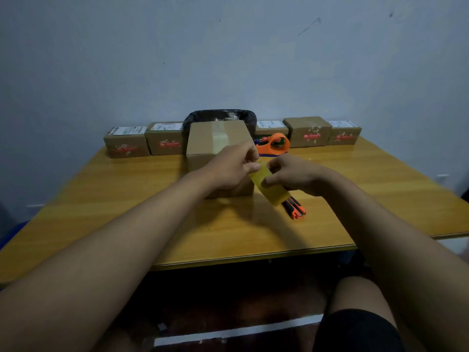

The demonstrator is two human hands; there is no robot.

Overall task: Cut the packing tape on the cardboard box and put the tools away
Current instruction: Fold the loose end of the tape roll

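Observation:
A plain cardboard box (215, 141) stands in the middle of the wooden table (127, 199), with clear tape along its top. In front of its right corner, my left hand (233, 168) and my right hand (291, 176) both pinch a loose strip of yellowish packing tape (269, 186), which slants down to the right. An orange and black utility knife (295, 208) lies on the table just below my right hand, partly hidden by the strip. An orange tape dispenser (275, 144) sits behind, to the right of the box.
Several small taped parcels (127, 144) line the table's back edge against the wall, with more parcels (308, 130) on the right. A bin lined with a black bag (220, 116) stands behind the box. The table's front edge (253, 255) is near my knee (355, 301).

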